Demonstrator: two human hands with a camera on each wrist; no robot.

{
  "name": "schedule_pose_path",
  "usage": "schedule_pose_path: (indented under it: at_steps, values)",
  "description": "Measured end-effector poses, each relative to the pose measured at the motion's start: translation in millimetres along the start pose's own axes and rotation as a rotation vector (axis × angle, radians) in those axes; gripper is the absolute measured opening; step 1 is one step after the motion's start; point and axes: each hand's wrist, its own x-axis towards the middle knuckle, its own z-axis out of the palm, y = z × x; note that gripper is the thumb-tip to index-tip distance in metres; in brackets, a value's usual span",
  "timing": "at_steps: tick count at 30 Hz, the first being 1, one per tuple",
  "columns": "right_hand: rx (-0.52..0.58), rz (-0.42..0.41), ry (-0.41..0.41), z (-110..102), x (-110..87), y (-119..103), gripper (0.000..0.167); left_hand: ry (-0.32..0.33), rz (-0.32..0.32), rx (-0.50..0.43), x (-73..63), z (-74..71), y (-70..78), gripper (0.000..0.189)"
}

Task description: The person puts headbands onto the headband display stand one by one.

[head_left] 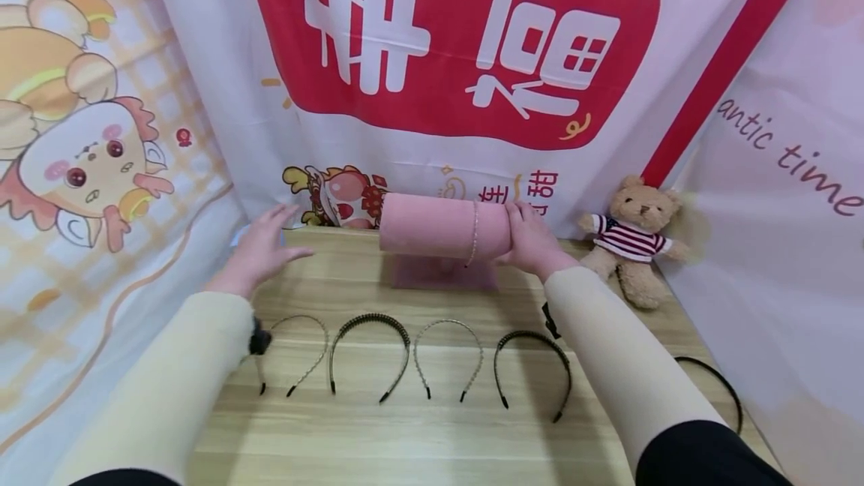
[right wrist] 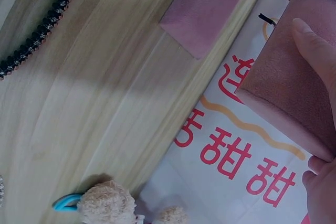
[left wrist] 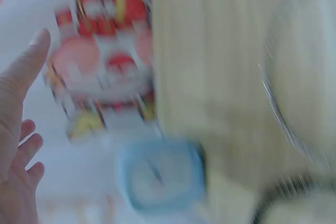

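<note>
A pink padded cylinder stand (head_left: 425, 223) lies across the back of the wooden table on a pink base (head_left: 439, 276). One sparkly headband (head_left: 475, 227) is looped over the cylinder toward its right end. My right hand (head_left: 533, 242) grips that end, the thumb (right wrist: 315, 45) along the padding and the other fingers bent at the far rim. Left of the stand, my left hand (head_left: 259, 250) is in the air with thumb and fingers spread, holding nothing. Near it a light blue clock (left wrist: 160, 177) stands at the table's back edge, blurred in the left wrist view.
In front of the stand several headbands form a row, including a dark beaded one (head_left: 371, 319) and a thin pale one (head_left: 448, 322). Another black headband (head_left: 725, 385) lies far right. A teddy bear (head_left: 637, 235) sits at the back right. Printed cloth (head_left: 378, 122) hangs behind.
</note>
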Motion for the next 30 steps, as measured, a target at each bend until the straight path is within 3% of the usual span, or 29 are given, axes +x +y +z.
schedule_pose_path:
  at_steps: [3, 7, 16, 20, 22, 27, 30]
  values:
    - [0.010, 0.004, 0.007, -3, -2.9, 0, 0.124, -0.007, -0.028, 0.017, -25.1, -10.7, -39.7, 0.092]
    - [-0.003, -0.003, 0.021, -5, -4.4, 2, 0.125, -0.055, -0.082, 0.009, -60.7, -17.9, -81.6, 0.082]
    - [-0.009, -0.036, 0.021, 2, 1.2, 1, 0.125, -0.120, -0.232, 0.046, -132.7, -19.4, -148.0, 0.078]
    - [0.008, -0.016, 0.017, 3, 1.1, 2, 0.126, -0.137, -0.287, 0.080, -147.7, -12.9, -166.9, 0.080]
    - [0.013, -0.006, 0.010, 3, 1.3, 2, 0.125, -0.125, -0.281, 0.085, -150.5, -8.9, -173.0, 0.076]
    - [0.013, 0.005, -0.002, 1, 1.8, 2, 0.123, -0.092, -0.228, 0.097, -148.0, -0.9, -176.6, 0.056]
    - [0.009, 0.004, -0.008, 0, 1.8, 0, 0.124, -0.105, -0.239, 0.109, -145.0, 1.3, -175.5, 0.047]
